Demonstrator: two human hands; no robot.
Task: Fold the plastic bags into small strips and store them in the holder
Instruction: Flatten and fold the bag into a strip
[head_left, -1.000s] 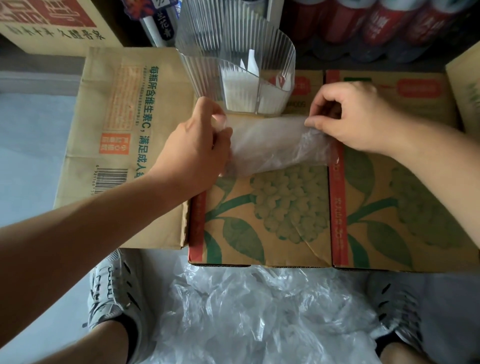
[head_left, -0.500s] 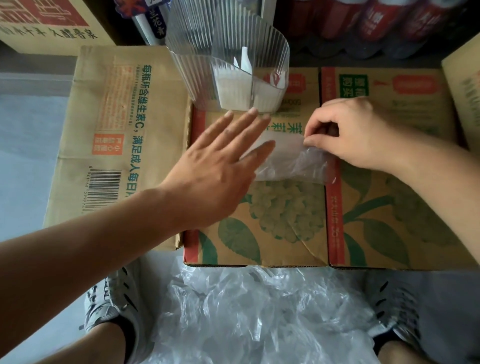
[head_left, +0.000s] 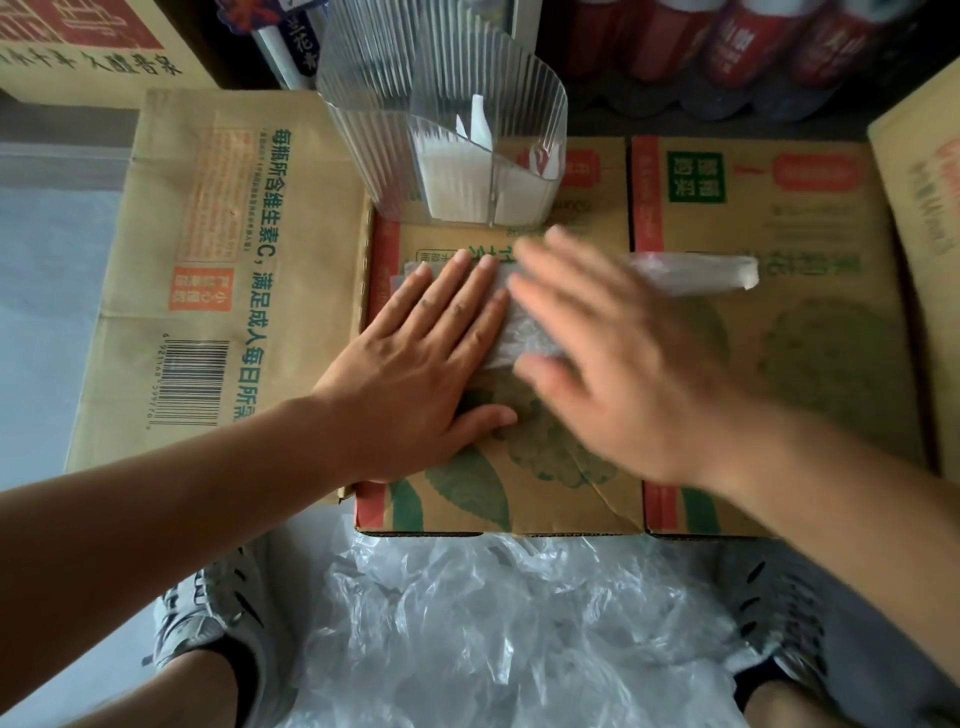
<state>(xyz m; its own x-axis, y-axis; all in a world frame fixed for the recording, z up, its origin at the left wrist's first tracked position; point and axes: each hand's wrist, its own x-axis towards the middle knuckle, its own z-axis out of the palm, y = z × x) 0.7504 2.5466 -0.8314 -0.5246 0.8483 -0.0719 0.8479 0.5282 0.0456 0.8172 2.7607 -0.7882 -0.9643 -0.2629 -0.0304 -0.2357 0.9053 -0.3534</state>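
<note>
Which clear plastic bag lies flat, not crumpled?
The translucent folded bag on the printed cardboard box, under the left hand and right hand; the floor heap is crumpled.

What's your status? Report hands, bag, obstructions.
Left hand flat on bag. Right hand open, blurred, over its middle. Bag a flat strip on box, not yet in holder. Nothing between them.

The right hand (head_left: 623, 358) has dropped its pinch and spreads flat over the plastic bag (head_left: 696, 273).
</note>
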